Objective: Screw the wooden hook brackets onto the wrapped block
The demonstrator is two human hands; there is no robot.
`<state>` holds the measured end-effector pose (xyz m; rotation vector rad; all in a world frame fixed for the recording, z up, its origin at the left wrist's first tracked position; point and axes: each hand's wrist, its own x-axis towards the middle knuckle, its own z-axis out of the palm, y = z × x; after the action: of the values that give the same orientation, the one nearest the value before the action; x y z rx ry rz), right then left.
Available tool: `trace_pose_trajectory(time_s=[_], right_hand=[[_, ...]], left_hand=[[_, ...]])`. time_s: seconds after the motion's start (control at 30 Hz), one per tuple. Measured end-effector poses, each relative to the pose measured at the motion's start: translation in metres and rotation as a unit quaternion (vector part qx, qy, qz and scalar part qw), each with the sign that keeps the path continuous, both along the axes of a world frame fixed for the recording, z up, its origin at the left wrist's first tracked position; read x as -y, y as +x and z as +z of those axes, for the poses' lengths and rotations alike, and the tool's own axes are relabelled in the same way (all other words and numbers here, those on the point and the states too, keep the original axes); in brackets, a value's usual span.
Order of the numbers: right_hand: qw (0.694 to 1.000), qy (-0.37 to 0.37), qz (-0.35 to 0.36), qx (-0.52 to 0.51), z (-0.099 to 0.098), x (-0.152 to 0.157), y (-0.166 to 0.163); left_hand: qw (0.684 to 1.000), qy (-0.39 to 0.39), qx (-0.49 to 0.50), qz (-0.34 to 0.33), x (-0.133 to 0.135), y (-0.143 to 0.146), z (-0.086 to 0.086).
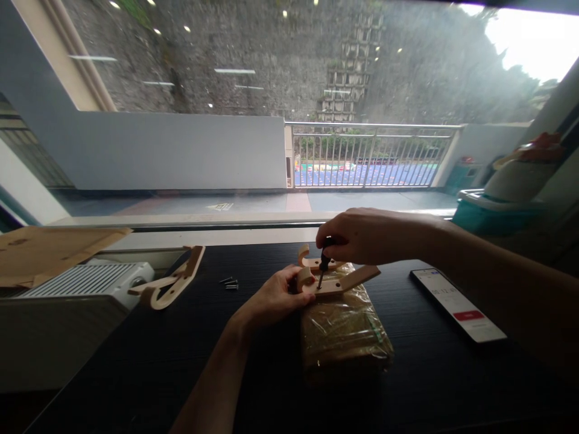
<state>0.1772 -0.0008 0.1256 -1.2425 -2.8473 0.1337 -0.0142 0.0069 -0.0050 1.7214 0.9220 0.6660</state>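
Note:
My right hand (348, 236) is closed around the black handle of a screwdriver (324, 263). Its shaft points down, tip at a hole in a curved wooden hook (332, 287). That hook lies on a box wrapped in clear plastic and brown tape (344, 337). With its fingers, my left hand (283, 289) grips the hook's curled end. Just behind, a second wooden hook (312, 261) rests on the box's far part. Whether a screw sits under the screwdriver tip, I cannot tell.
Several screws (230, 283) lie on the black table (208, 343). More wooden hook pieces (174, 286) rest at the table's left edge, beside a white radiator (104, 277) and brown paper (49, 247). A phone (459, 304) showing a timer lies right. A window (253, 150) stands behind.

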Motion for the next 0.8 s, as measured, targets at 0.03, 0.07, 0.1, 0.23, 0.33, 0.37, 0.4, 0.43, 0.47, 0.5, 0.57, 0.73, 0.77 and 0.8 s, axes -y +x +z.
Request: trace_pose_trajectory(time_s=[0.03,0.07,0.1,0.23,0.33,0.37,0.4,0.43,0.47,0.5,0.57,0.73,0.77,0.8], right_hand=[[1.0,-0.005,0.005,-0.001,0.001,0.001,0.001],[1.0,-0.007,0.007,-0.005,0.002,0.002,0.001],[1.0,-0.007,0.009,-0.009,0.002,0.002,0.002],[1.0,0.004,0.014,-0.015,-0.002,0.002,0.001],[1.0,0.016,0.015,-0.017,-0.004,0.0,-0.002],[1.0,0.018,0.012,-0.018,-0.005,-0.001,-0.003],[1.0,0.019,0.009,-0.019,-0.006,-0.001,-0.004],[1.0,0.022,0.004,-0.019,-0.007,-0.002,-0.005],[0.999,0.028,-0.003,-0.02,-0.009,-0.002,-0.006],[0.999,0.036,-0.012,-0.02,-0.01,-0.002,-0.007],[0.998,0.053,-0.028,-0.018,-0.011,-0.002,-0.007],[0.999,0.027,-0.017,-0.002,-0.004,-0.001,-0.002],[1.0,0.021,-0.01,-0.003,-0.002,0.0,-0.001],[1.0,0.017,-0.003,-0.005,0.0,0.0,0.0]], left_hand=[[1.0,-0.001,-0.002,0.001,0.0,0.0,0.0],[1.0,0.0,-0.005,0.003,0.0,0.0,0.0],[1.0,0.001,-0.007,0.006,0.0,0.0,0.0],[1.0,0.006,-0.005,0.007,-0.001,0.0,-0.002],[1.0,0.009,-0.001,0.006,-0.002,-0.001,-0.003],[1.0,0.008,0.0,0.006,-0.002,-0.001,-0.003],[1.0,0.007,-0.001,0.005,-0.002,-0.001,-0.004],[1.0,0.007,-0.002,0.005,-0.002,-0.001,-0.004],[1.0,0.006,-0.002,0.005,-0.002,-0.001,-0.004],[1.0,0.005,-0.001,0.005,-0.002,-0.001,-0.004],[1.0,0.003,0.003,0.005,-0.002,-0.001,-0.005],[1.0,-0.003,-0.001,-0.003,-0.002,0.0,-0.003],[1.0,-0.004,-0.003,-0.003,-0.002,0.0,-0.002],[1.0,-0.006,-0.003,-0.003,-0.001,0.0,-0.001]])
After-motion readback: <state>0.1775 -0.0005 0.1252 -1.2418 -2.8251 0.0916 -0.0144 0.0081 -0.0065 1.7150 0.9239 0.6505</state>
